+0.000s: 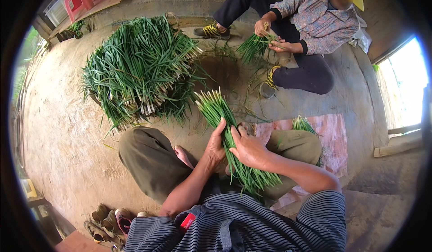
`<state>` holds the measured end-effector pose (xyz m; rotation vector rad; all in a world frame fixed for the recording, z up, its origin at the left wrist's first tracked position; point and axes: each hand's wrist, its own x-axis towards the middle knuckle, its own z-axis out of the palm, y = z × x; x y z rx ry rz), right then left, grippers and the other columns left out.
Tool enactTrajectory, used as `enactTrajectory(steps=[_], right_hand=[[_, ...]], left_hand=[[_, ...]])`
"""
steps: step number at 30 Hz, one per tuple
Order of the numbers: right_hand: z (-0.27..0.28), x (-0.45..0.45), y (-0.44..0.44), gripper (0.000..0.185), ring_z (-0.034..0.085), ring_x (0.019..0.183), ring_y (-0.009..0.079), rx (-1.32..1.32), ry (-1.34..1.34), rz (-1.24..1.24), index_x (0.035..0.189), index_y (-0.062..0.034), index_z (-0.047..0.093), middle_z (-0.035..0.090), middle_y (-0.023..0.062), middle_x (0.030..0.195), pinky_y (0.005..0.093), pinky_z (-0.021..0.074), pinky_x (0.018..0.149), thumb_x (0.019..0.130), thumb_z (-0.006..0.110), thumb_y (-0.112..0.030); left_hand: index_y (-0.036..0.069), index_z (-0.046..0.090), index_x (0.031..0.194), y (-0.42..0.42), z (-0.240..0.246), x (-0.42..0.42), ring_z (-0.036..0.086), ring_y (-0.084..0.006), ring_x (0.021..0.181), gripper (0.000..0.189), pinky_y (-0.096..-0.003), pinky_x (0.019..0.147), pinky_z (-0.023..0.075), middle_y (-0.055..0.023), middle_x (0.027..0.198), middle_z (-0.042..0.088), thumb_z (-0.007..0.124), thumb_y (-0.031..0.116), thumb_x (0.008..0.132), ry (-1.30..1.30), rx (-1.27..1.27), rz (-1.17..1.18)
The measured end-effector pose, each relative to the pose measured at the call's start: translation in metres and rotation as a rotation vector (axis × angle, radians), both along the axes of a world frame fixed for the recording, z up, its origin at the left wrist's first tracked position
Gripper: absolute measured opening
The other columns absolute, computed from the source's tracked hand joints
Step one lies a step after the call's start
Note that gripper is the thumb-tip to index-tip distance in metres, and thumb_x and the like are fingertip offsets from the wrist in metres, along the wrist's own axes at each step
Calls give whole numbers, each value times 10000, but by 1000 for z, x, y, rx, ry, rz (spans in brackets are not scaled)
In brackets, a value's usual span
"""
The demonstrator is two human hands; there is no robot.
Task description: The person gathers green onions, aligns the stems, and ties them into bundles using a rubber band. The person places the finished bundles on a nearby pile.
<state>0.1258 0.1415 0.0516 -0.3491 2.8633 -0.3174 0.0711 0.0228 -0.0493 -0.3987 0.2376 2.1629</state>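
A thick bundle of garlic chives or similar green stalks (224, 111) slants across my lap, pale cut ends pointing away and leafy tips towards my body. My left hand (216, 140) grips it from the left side, thumb lying along the stalks. From the right, my right hand (248, 147) wraps the middle of the same bundle, fingers spread over its top. Part of the palms is hidden behind the greens. Beyond my left knee, a large heap of the same greens (138, 66) rests close to the floor, many white ends facing right.
Opposite me sits a person (314, 22) in a yellow hat, holding a smaller bunch of greens (253, 47). Another bunch (302, 123) lies on a pink sheet (332, 140) by my right knee. Several shoes (109, 220) stand at lower left; a red plastic stool (79, 0) is at upper left.
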Motion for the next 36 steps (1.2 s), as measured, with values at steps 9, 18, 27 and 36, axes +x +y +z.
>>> enactTrajectory(steps=[9, 18, 27, 36], right_hand=[[58, 4, 11, 825, 500, 1223, 511, -286, 8, 43, 1511, -70, 273, 293, 342, 1482, 502, 500, 946, 869, 715, -337], [88, -49, 72, 741, 537, 1241, 257, -1354, 3, -416, 1475, 20, 349, 498, 209, 1409, 351, 467, 983, 949, 650, -406], [52, -73, 18, 772, 491, 1200, 171, -1484, -2, -226, 1432, 55, 378, 546, 125, 1308, 329, 373, 1048, 922, 684, -437], [27, -72, -13, 548, 580, 1013, 153, -1573, 199, -508, 1196, 13, 574, 631, 65, 1087, 304, 467, 926, 780, 848, -215]], left_hand=[[17, 654, 1134, -17, 61, -37, 676, -230, 947, 294, -386, 881, 560, -104, 1037, 704, 695, 140, 870, 323, -224, 61], [-10, 623, 1143, -34, 101, -54, 701, -252, 825, 398, -387, 767, 600, -125, 953, 704, 734, 165, 804, 511, -303, 55], [34, 610, 1179, -26, 112, -56, 656, -178, 907, 416, -340, 842, 540, -55, 1042, 673, 737, 73, 785, 670, -432, 60], [18, 295, 1460, 0, 116, -40, 577, -440, 1134, 749, -474, 903, 494, -273, 1251, 571, 671, 94, 817, 1672, -1283, 189]])
